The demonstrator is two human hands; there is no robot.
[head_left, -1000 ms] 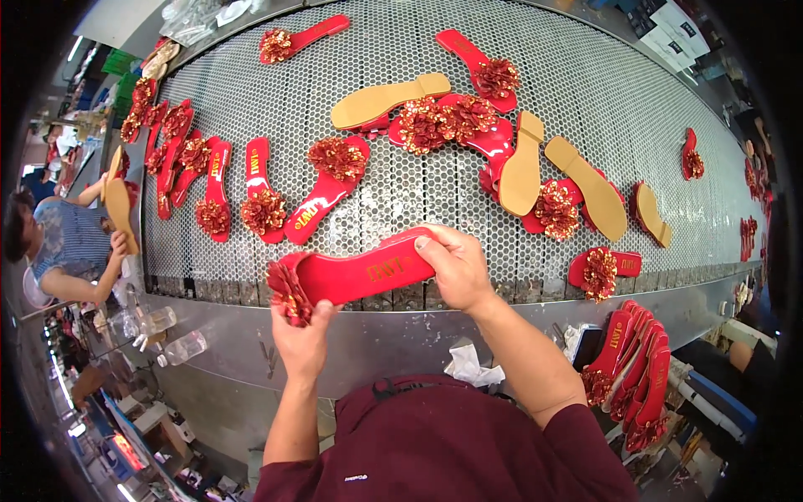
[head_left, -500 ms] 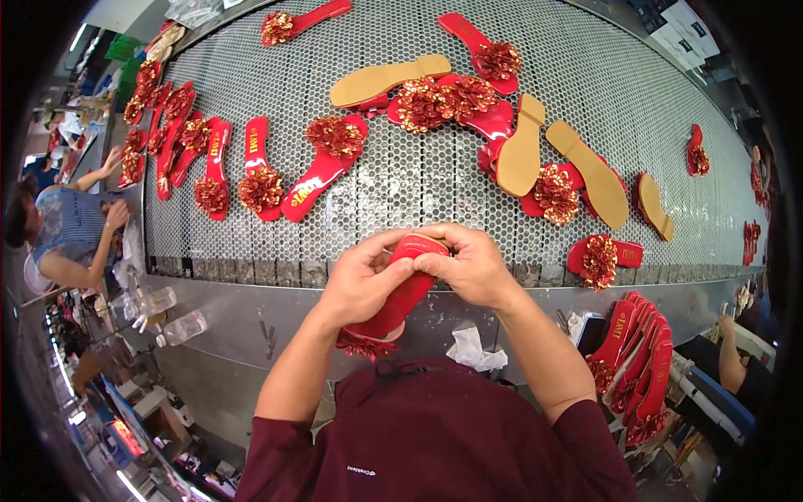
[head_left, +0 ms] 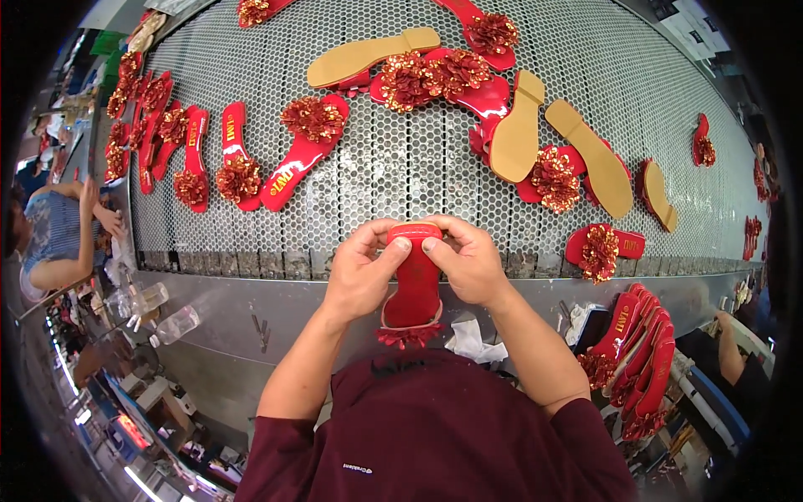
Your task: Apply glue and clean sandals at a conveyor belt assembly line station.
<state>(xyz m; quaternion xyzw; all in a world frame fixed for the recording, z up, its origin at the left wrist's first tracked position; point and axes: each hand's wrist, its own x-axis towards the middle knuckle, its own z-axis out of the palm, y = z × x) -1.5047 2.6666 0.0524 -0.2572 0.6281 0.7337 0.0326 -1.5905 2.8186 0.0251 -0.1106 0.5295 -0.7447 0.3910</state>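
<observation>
Between my two hands is a red slide sandal (head_left: pixel 416 284), one end pointing away from me, its strap and flower trim hanging down close to my shirt. My left hand (head_left: pixel 361 272) grips the left edge of the far end, thumb on top and fingers curled beneath. On the opposite edge, my right hand (head_left: pixel 470 266) pinches the same end with its thumb on the upper face. The fingertips under the sandal are hidden. Just beyond lies a perforated metal conveyor (head_left: pixel 376 184), and a crumpled white cloth (head_left: pixel 475 340) rests on the ledge below my right hand.
Red sandals with sequined flowers (head_left: pixel 313 120) lie about the conveyor, several turned with tan soles (head_left: pixel 514 142) up. A stack of sandals (head_left: pixel 640 360) stands at right. Two clear bottles (head_left: pixel 176 325) lie on the left ledge. A co-worker (head_left: pixel 63 230) is at far left.
The sandal has swung from a slant to nearly straight, its flower end moving right. My hands stay on its far end, thumbs now farther apart. The co-worker's arms have shifted.
</observation>
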